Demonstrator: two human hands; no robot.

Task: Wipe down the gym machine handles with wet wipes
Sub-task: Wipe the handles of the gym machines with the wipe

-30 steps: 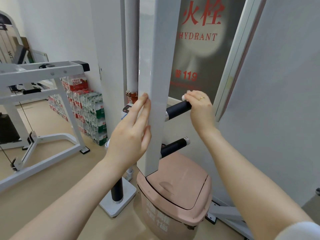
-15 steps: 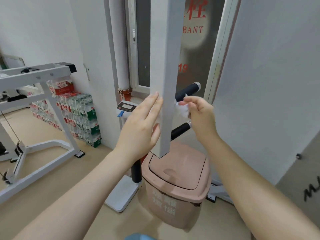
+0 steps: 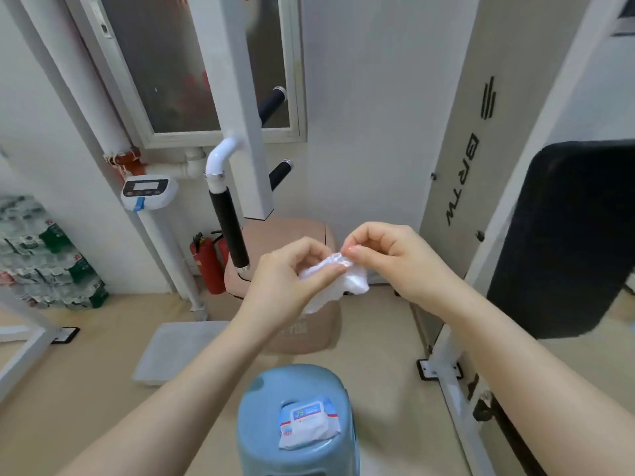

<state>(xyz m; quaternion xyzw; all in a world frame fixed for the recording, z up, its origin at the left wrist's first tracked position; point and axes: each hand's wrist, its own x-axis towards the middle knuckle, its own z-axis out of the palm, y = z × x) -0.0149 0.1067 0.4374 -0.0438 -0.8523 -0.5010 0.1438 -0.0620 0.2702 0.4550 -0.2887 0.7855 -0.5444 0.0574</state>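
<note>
pink lidded bin [image 3: 302, 334] sits on the floor right behind the hands, partly hidden by them. red fire extinguisher [image 3: 205, 262] stands just left of the bin, against the wall. white scale [image 3: 178, 352] with its display head [image 3: 149, 192] on a post is to the left; stacked water bottle packs [image 3: 44, 262] are at far left. blue stool [image 3: 295, 420] is nearest the camera, carrying a wet wipes pack [image 3: 307, 422] on its seat. black back pad [image 3: 570, 235] on a white frame fills the right side. white machine post [image 3: 240, 108] rises at centre with three black handles: upper handle [image 3: 271, 104] and lower handle [image 3: 280, 173] stick out on its right, long handle [image 3: 229, 228] hangs down on a curved white tube at its left. none is touched. wet wipe [image 3: 338, 280] is white, crumpled, bunched, held in the air between both hands in front of the bin. left hand [image 3: 292, 280] pinches it with thumb and fingers curled; right hand [image 3: 388, 259] pinches its top edge, fingers curled.
</note>
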